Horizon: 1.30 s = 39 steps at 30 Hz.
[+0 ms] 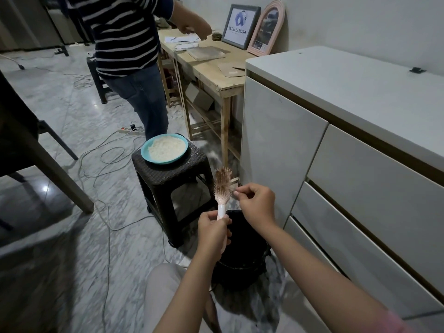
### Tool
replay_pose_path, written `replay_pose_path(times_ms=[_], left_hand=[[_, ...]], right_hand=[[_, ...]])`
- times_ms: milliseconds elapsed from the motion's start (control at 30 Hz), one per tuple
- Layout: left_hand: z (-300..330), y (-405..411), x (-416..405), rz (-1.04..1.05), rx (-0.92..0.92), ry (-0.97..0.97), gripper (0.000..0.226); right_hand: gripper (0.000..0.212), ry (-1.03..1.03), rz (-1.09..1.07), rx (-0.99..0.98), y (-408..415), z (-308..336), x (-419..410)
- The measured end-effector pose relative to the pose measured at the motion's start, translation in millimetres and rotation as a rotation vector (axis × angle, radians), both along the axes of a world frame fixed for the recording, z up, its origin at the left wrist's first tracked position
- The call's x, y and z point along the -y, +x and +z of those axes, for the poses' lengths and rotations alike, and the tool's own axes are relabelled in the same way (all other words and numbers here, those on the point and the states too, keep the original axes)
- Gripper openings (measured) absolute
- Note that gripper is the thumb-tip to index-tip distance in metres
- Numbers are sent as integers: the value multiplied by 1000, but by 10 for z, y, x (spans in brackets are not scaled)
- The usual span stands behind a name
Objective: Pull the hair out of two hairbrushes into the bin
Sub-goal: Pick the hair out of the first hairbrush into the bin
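Observation:
A pink hairbrush [222, 185] with a white handle stands upright over a black bin [242, 255] on the floor. Dark hair [226, 186] is tangled in its bristles. My left hand [213, 230] is closed around the handle. My right hand [255, 204] is just right of the brush head, thumb and fingers pinched on strands of the hair at the brush's edge. My arms hide part of the bin's opening. Only one hairbrush is in view.
A dark woven stool [173, 188] with a blue plate of rice [164, 149] stands just behind the bin. White drawers [336, 176] are close on the right. A person in a striped shirt [127, 44] stands by a wooden table [216, 70]. Cables [103, 164] trail across the floor.

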<state>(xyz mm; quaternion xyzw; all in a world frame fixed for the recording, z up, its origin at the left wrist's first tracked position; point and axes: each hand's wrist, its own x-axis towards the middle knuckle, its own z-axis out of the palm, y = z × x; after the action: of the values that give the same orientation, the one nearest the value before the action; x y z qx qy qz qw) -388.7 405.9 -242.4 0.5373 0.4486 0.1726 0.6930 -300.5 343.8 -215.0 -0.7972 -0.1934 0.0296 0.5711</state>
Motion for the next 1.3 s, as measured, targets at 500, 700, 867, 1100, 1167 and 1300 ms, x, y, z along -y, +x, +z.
replay_pose_path(times_ms=[500, 700, 867, 1100, 1167, 1300], left_hand=[[-110, -232, -746, 441, -30, -103, 7], [-127, -327, -743, 450, -46, 10, 16], [-195, -401, -828, 538, -56, 6, 33], [-132, -359, -686, 426, -85, 69, 29], [-114, -305, -597, 361, -75, 82, 25], [-86, -208, -455, 258, -64, 108, 25]], right_hand=[[5, 55, -248, -25, 361, -82, 529], [10, -42, -284, 3, 385, -155, 529], [13, -104, -362, -21, 450, -252, 580], [22, -256, -252, -89, 419, -332, 528], [27, -289, -156, -144, 389, -323, 463], [35, -268, 113, -219, 316, -216, 384]])
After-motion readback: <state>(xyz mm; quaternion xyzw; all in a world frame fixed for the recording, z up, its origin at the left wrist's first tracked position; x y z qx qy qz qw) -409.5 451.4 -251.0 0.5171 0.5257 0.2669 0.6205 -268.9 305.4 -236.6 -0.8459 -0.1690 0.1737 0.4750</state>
